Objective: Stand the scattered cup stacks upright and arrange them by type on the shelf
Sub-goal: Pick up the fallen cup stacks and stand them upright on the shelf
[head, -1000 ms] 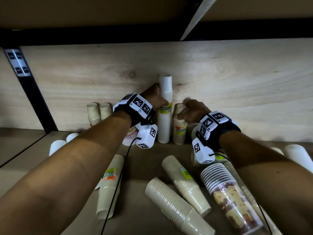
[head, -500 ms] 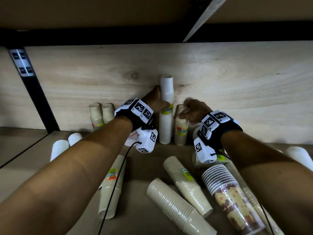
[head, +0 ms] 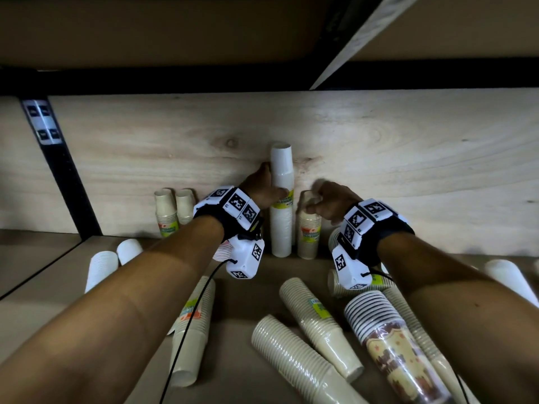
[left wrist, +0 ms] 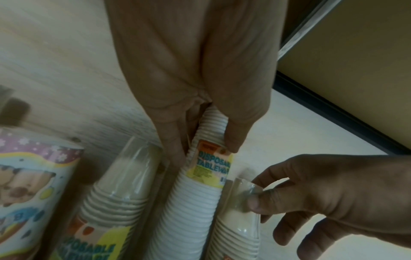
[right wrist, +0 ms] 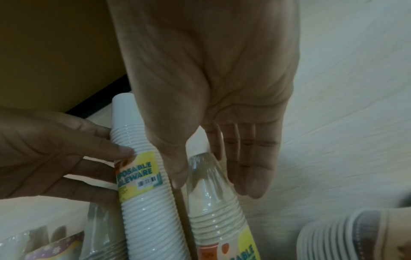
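Note:
A tall white cup stack (head: pixel 281 223) stands upright against the wooden back panel. My left hand (head: pixel 267 188) grips it near its yellow label; the left wrist view shows the thumb and fingers of that hand (left wrist: pixel 203 149) wrapped round the stack (left wrist: pixel 195 202). Just right of it stands a short beige cup stack (head: pixel 309 237). My right hand (head: pixel 316 199) holds its wrapped top between thumb and fingers. The right wrist view shows that hand (right wrist: pixel 211 177) over the beige stack (right wrist: pixel 213 211), with the white stack (right wrist: pixel 142 193) on the left.
Two short beige stacks (head: pixel 167 211) stand upright at the back left beside a black post (head: pixel 67 176). Several stacks lie on the shelf board: white ones (head: pixel 100 269) at left, beige ones (head: pixel 318 325) in front, a printed one (head: pixel 390 351), and a white one (head: pixel 507 281) at right.
Both hands stay on the same two stacks at the back panel. The view has shifted slightly; the stacks themselves have not visibly moved.

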Available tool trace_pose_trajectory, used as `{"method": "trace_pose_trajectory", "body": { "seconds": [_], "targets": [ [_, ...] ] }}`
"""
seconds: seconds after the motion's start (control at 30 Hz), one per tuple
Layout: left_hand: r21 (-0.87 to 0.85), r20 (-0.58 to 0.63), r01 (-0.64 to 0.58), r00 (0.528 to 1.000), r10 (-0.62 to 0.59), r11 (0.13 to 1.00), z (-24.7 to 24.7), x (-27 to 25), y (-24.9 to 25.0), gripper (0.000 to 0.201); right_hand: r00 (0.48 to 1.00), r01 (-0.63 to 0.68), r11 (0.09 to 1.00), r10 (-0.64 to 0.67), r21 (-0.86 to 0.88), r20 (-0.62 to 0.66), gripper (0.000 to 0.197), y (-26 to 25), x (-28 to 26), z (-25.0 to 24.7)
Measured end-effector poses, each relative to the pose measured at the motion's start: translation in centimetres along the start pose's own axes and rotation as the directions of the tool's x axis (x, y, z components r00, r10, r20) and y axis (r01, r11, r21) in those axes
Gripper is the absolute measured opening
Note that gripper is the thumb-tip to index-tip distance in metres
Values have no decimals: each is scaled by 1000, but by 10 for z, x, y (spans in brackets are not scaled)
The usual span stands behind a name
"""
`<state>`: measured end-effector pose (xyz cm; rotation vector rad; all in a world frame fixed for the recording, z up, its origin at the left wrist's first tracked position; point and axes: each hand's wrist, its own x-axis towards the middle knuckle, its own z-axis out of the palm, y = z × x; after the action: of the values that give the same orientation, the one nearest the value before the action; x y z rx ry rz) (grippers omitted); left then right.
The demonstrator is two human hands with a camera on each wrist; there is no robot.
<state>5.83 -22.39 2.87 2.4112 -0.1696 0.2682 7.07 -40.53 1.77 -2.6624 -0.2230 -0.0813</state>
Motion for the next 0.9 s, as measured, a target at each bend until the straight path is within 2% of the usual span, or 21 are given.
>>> {"method": "trace_pose_trajectory", "body": {
  "seconds": [0.23,0.57,0.67,0.83,0.9],
  "targets": [
    [27,-7,22,1000,-21,999,-3,-8,2,74,999,16,999,-15,30,-41,34,0,-6,-2],
    [38,20,64,998,-65,997,-12,-29,-1,87,1000,2,999,-2,-48,-15,71,0,-14,-7],
    [65,36,66,997,-68,996,-15,-38,-6,88,999,-45,997,44,-55,-13,82,-1,-24,-7],
    [57,45,73,996,-76,996,-16,-54,-14,83,996,-84,986,87,-143,17,82,-1,-33,-9],
    [101,57,70,995,-77,992,-15,-56,-16,66,993,-112,981,116,-161,15,76,3,-36,-11]
  ]
}}
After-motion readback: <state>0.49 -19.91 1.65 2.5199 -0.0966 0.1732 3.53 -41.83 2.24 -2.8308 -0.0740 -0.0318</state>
